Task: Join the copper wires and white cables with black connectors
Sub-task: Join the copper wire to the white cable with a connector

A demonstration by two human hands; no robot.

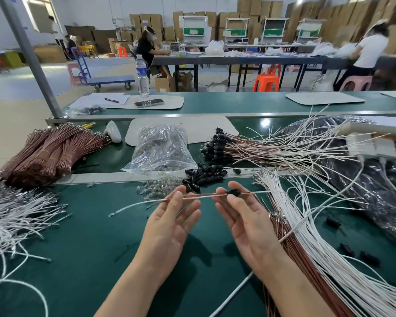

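A: Grip?
B: Right hand (245,216) pinches black connector (233,192), thumb to fingertips. Left hand (172,216) pinches copper wire (201,195) and white cable (133,205) just left of it, other fingers loose.
A: Where?
B: Held over green table (89,225), near centre.
A: Handling?
B: Light, thin, floppy, probably slippery. Hold close to the connector.

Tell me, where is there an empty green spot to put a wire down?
The biggest bare patch of green mat lies between the loose white cables on the left and the left hand. A smaller one sits between both forearms. It is crowded right of the right hand, with the cable heap, and ahead by the black connectors.
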